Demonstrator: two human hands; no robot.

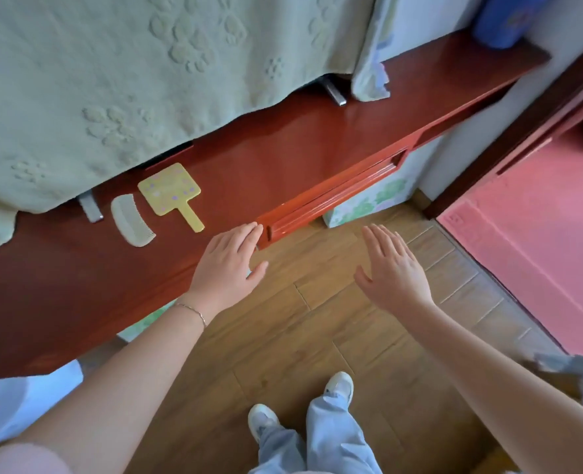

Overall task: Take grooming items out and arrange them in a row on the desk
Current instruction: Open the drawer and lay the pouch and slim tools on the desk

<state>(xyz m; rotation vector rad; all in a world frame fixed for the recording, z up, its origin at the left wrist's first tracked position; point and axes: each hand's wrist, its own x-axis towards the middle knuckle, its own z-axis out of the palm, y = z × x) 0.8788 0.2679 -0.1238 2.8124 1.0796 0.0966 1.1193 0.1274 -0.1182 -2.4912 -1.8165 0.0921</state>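
comb (132, 220) beside hand mirror (171, 194) on desk (283, 155), both hands' fingers straight, empty

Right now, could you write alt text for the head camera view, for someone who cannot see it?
A person's open left hand touches the front edge of a red desk by its drawer, the open right hand held above the wooden floor. A pale comb and a yellow hand mirror lie side by side on the desk.

Wooden floor (283, 336), perhaps pink carpet (540, 241).
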